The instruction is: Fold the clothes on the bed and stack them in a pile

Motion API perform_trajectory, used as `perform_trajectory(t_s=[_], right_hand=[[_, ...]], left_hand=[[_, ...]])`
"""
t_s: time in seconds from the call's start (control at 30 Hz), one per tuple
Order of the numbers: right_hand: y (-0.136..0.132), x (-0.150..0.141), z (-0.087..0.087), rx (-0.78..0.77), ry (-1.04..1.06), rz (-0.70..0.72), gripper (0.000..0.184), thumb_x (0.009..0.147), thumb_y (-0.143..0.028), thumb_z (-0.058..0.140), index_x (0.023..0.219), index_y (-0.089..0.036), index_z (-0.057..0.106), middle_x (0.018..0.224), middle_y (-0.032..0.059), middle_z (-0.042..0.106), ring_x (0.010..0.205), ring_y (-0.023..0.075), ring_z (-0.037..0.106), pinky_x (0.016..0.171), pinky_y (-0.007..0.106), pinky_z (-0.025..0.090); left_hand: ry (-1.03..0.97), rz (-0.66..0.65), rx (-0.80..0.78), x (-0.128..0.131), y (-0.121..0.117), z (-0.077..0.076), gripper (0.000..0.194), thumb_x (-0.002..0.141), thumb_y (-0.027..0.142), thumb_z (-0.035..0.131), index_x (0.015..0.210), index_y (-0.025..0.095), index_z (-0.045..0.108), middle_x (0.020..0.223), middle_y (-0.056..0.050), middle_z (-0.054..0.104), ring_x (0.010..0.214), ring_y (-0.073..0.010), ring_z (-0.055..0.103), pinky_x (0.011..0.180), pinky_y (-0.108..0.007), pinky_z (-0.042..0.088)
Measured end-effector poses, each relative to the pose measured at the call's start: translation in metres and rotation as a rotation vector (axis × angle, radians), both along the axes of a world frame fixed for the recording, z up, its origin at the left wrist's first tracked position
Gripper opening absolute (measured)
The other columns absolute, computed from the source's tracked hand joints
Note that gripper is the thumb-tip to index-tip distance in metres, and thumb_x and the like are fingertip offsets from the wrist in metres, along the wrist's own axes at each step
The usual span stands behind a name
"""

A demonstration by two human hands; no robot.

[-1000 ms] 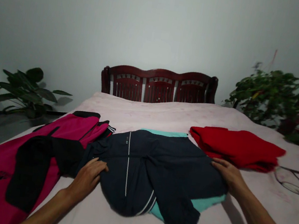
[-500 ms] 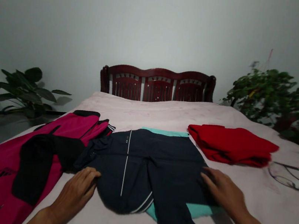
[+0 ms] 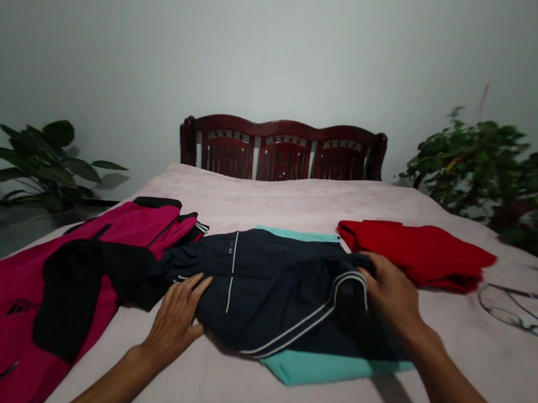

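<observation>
Navy trousers (image 3: 255, 294) with white piping lie across the bed over a turquoise cloth (image 3: 319, 369). My right hand (image 3: 394, 294) grips the end of one leg, lifted and bunched at the right side, where the white stripes curve upward. Near the gathered waist, my left hand (image 3: 179, 313) rests on the trousers with its fingers stretched out and thumb at the near edge. A magenta and black jacket (image 3: 56, 304) is spread at the left, its black sleeve touching the waist end of the trousers.
Folded red cloth (image 3: 415, 254) lies at the right, with eyeglasses (image 3: 524, 320) beside it. Pink sheet (image 3: 239, 402) covers the bed. A wooden headboard (image 3: 283, 153) stands at the back. Leafy plants flank the bed, one left (image 3: 53, 159), others right (image 3: 476, 165).
My right hand has moved up and away with the trouser leg that hung toward me, folding it over. More turquoise cloth shows. My left hand has slid right onto the trousers.
</observation>
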State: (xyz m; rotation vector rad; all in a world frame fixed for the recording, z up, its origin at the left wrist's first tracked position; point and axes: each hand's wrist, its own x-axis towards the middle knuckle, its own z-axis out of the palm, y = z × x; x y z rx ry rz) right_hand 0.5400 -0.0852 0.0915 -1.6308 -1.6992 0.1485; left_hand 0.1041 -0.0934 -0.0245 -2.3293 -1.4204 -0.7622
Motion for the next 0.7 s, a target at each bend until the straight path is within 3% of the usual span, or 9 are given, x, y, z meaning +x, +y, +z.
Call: perform_trajectory(t_s=[0.07, 0.13, 0.27, 0.37, 0.47, 0.53, 0.6, 0.7], right_hand=[[0.009, 0.019, -0.005, 0.181, -0.228, -0.248, 0.039, 0.083, -0.029, 0.052, 0.119, -0.019, 0.064, 0.114, 0.0170, 0.066, 0.105, 0.0355, 0.060, 0.084, 0.048, 0.049], [0.002, 0.026, -0.024, 0.219, -0.358, -0.280, 0.039, 0.086, -0.029, 0.050, 0.121, -0.016, 0.062, 0.119, 0.0185, 0.064, 0.109, 0.0361, 0.058, 0.089, 0.051, 0.048], [-0.043, 0.014, -0.069, 0.171, -0.352, 0.034, 0.026, 0.094, -0.031, 0.045, 0.109, -0.022, 0.064, 0.106, 0.0093, 0.068, 0.101, 0.0245, 0.062, 0.088, 0.039, 0.050], [-0.076, 0.002, -0.083, 0.032, -0.336, 0.211, 0.024, 0.095, -0.033, 0.045, 0.093, -0.023, 0.066, 0.091, 0.0057, 0.069, 0.087, 0.0201, 0.064, 0.077, 0.034, 0.051], [-0.092, 0.002, -0.085, -0.121, -0.413, 0.314, 0.024, 0.086, -0.040, 0.058, 0.100, -0.024, 0.069, 0.097, 0.0066, 0.071, 0.092, 0.0242, 0.065, 0.082, 0.039, 0.051], [-0.094, 0.008, -0.089, -0.144, -0.471, 0.354, 0.043, 0.077, -0.040, 0.066, 0.119, -0.027, 0.067, 0.116, 0.0083, 0.069, 0.107, 0.0295, 0.062, 0.092, 0.045, 0.049], [-0.092, 0.016, -0.096, -0.107, -0.513, 0.335, 0.055, 0.076, -0.031, 0.064, 0.131, -0.027, 0.061, 0.127, 0.0090, 0.065, 0.118, 0.0307, 0.058, 0.098, 0.046, 0.047], [-0.085, 0.025, -0.105, -0.057, -0.569, 0.244, 0.048, 0.080, -0.017, 0.052, 0.126, -0.026, 0.065, 0.120, 0.0088, 0.068, 0.109, 0.0267, 0.062, 0.089, 0.041, 0.051]], left_hand=[[0.017, 0.073, 0.032, 0.009, 0.007, 0.004, 0.071, 0.080, 0.018, 0.062, 0.147, 0.018, 0.039, 0.147, -0.016, 0.048, 0.129, -0.0308, 0.050, 0.109, -0.048, 0.033], [0.037, 0.111, 0.028, 0.014, 0.011, 0.008, 0.067, 0.079, 0.015, 0.061, 0.144, 0.019, 0.044, 0.145, -0.016, 0.052, 0.124, -0.0306, 0.054, 0.105, -0.047, 0.035], [0.058, 0.054, -0.016, 0.009, 0.012, 0.017, 0.056, 0.083, 0.014, 0.056, 0.139, 0.020, 0.052, 0.138, -0.014, 0.059, 0.117, -0.0285, 0.059, 0.097, -0.044, 0.037], [0.021, -0.053, -0.084, -0.002, 0.010, 0.035, 0.049, 0.089, 0.019, 0.049, 0.137, 0.020, 0.053, 0.134, -0.012, 0.062, 0.118, -0.0265, 0.059, 0.097, -0.042, 0.038], [-0.060, -0.148, -0.278, -0.019, 0.008, 0.057, 0.044, 0.092, 0.021, 0.039, 0.132, 0.022, 0.058, 0.130, -0.008, 0.064, 0.116, -0.0237, 0.059, 0.097, -0.036, 0.040], [-0.103, -0.177, -0.480, -0.033, 0.007, 0.066, 0.043, 0.092, 0.023, 0.035, 0.124, 0.022, 0.063, 0.124, -0.005, 0.068, 0.112, -0.0222, 0.061, 0.096, -0.032, 0.043], [-0.084, -0.172, -0.703, -0.045, 0.005, 0.069, 0.039, 0.090, 0.024, 0.034, 0.109, 0.021, 0.068, 0.108, -0.003, 0.072, 0.101, -0.0213, 0.065, 0.089, -0.028, 0.046], [0.003, -0.112, -0.914, -0.054, -0.002, 0.062, 0.035, 0.087, 0.021, 0.036, 0.097, 0.021, 0.069, 0.093, -0.003, 0.073, 0.089, -0.0207, 0.067, 0.080, -0.027, 0.047]])
